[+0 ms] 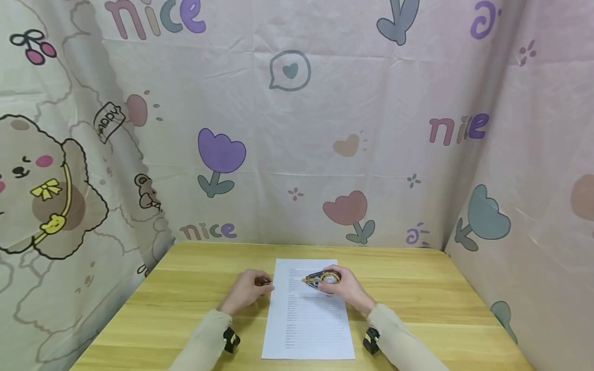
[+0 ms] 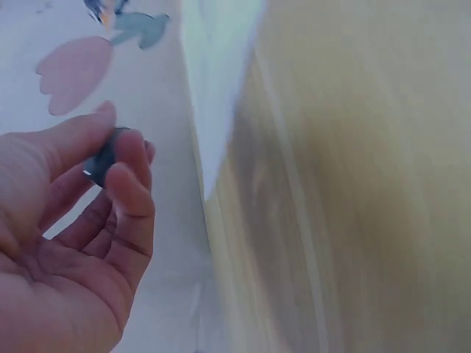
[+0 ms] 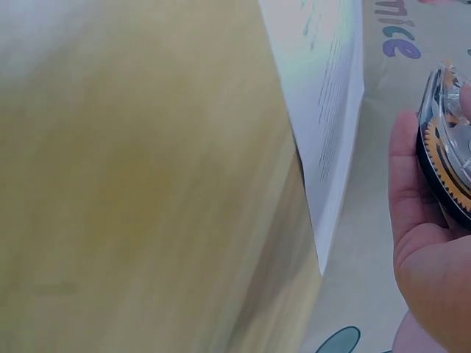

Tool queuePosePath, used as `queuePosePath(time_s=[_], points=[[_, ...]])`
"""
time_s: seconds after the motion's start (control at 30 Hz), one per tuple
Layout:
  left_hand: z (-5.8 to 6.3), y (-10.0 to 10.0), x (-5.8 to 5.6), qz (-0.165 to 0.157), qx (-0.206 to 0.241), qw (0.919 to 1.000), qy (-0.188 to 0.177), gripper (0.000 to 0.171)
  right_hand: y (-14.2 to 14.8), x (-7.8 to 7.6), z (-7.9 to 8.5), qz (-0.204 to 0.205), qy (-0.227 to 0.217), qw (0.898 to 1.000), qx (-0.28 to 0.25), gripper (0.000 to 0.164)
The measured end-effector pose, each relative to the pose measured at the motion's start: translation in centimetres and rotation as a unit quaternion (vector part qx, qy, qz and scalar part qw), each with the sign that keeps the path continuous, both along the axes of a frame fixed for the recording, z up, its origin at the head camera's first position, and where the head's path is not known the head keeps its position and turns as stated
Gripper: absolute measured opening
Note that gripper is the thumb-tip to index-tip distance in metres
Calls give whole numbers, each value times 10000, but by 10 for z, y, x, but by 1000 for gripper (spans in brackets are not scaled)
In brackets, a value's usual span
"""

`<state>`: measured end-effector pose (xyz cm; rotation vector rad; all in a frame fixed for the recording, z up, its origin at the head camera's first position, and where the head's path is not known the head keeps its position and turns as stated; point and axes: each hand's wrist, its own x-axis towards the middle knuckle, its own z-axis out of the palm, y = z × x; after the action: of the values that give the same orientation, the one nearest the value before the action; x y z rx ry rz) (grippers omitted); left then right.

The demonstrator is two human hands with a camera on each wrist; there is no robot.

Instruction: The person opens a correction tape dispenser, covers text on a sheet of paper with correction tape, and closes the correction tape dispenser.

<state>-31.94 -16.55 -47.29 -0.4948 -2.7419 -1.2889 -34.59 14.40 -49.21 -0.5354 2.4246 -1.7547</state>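
Observation:
My right hand (image 1: pixel 351 291) holds a correction tape dispenser (image 1: pixel 327 278) above the printed sheet (image 1: pixel 320 335). Its pointed tip faces left, over the upper lines of text. In the right wrist view the dispenser (image 3: pixel 440 158) shows a clear case, a dark edge and an orange toothed wheel, cut off by the frame. Just left of the paper, my left hand (image 1: pixel 246 291) pinches a small dark piece (image 2: pixel 103 160) between thumb and fingers. That piece is mostly covered by the fingers, so its kind cannot be told.
The sheet lies lengthwise on a wooden table (image 1: pixel 408 293). Behind and at both sides hangs a printed cloth (image 1: pixel 287 144) with flowers and words. A dark strap device (image 1: pixel 231 340) sits on the left wrist, and another (image 1: pixel 371 340) on the right.

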Motion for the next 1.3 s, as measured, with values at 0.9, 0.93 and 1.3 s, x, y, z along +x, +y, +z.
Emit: queuePosePath(time_s=[0.9,0.93,1.3], points=[[1,46,6,-356,1505,9871,-415,31,-11,9,5,418,-324,9972,-526,42],[1,47,6,-373,1509,9869,-434,31,-11,10,6,442,-331,9970,-539,42],[6,58,14,-631,1519,9851,-496,31,-13,19,7,607,-371,9954,-644,41]])
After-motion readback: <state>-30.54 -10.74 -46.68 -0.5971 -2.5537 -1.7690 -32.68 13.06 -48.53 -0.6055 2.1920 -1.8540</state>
